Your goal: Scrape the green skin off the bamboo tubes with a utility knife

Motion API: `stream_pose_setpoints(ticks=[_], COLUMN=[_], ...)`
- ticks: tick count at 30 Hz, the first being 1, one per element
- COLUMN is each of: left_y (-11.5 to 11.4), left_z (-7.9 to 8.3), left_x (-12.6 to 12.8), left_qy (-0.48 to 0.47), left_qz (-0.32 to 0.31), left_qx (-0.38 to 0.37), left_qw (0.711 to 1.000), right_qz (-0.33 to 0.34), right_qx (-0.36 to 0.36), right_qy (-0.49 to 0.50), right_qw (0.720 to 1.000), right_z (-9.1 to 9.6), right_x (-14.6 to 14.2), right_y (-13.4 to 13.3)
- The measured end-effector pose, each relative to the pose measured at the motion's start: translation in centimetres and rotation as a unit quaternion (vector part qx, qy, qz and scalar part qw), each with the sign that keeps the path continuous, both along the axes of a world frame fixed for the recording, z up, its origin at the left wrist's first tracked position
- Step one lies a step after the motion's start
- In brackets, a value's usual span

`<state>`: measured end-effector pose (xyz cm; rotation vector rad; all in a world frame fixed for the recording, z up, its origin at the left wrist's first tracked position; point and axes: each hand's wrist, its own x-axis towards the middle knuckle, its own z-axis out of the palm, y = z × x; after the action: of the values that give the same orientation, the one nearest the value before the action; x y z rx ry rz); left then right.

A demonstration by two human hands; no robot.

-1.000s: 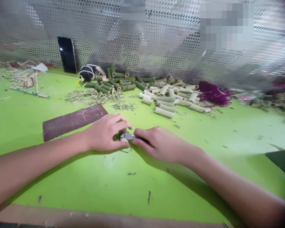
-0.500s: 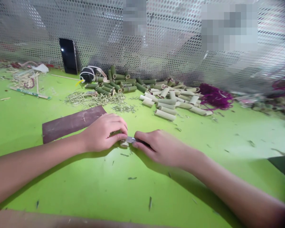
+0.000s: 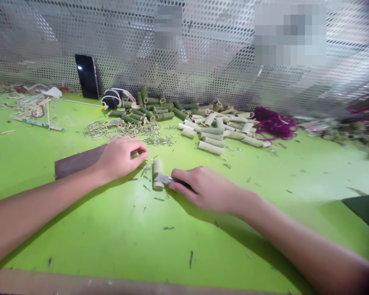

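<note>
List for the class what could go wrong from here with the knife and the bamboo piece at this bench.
The knife blade is against the pale bamboo tube, but the left hand is not touching the tube, so it might shift or roll under pressure from the right hand. A slipping blade could also reach the nearby, unguarded left hand. Scattered bamboo slivers around the tube might make it sit unevenly.
</note>
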<state>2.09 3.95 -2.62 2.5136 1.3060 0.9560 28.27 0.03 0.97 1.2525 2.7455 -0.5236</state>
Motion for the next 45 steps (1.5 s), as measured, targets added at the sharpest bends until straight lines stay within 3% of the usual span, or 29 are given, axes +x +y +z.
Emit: stream_pose_setpoints(ticks=[2,5,9,14,20,29,35,45], left_y=[-0.4,-1.3,-2.1,-2.1,-1.8,-1.9,-2.0,-2.2], left_z=[0.1,0.4,0.4,0.2,0.4,0.2,0.4,0.6], left_x=[0.1,0.4,0.8,1.0,1.3,1.1,1.0,1.8], left_qy=[-0.006,-0.017,0.05,0.074,0.068,0.067,0.058,0.078], left_qz=[-0.026,-0.123,-0.188,-0.179,-0.186,-0.178,-0.181,-0.153], left_qx=[0.002,-0.044,-0.089,-0.115,-0.105,-0.119,-0.137,-0.112], left_qw=[1.0,0.991,0.977,0.974,0.975,0.974,0.972,0.979], right_qz=[-0.003,-0.005,-0.003,-0.007,-0.057,-0.044,-0.035,-0.024], right_qx=[-0.002,-0.01,0.011,0.038,0.09,0.129,0.11,0.133], right_qy=[0.001,0.007,-0.001,-0.029,-0.052,-0.055,-0.021,-0.013], right_qw=[1.0,1.0,1.0,0.999,0.993,0.989,0.993,0.991], right_z=[0.0,0.0,0.1,0.1,-0.3,-0.6,-0.7,-0.8], right_x=[0.0,-0.1,-0.1,-0.1,-0.4,-0.8,-0.9,-1.5], right_y=[0.0,-0.1,-0.3,-0.6,-0.3,-0.3,-0.3,-0.3])
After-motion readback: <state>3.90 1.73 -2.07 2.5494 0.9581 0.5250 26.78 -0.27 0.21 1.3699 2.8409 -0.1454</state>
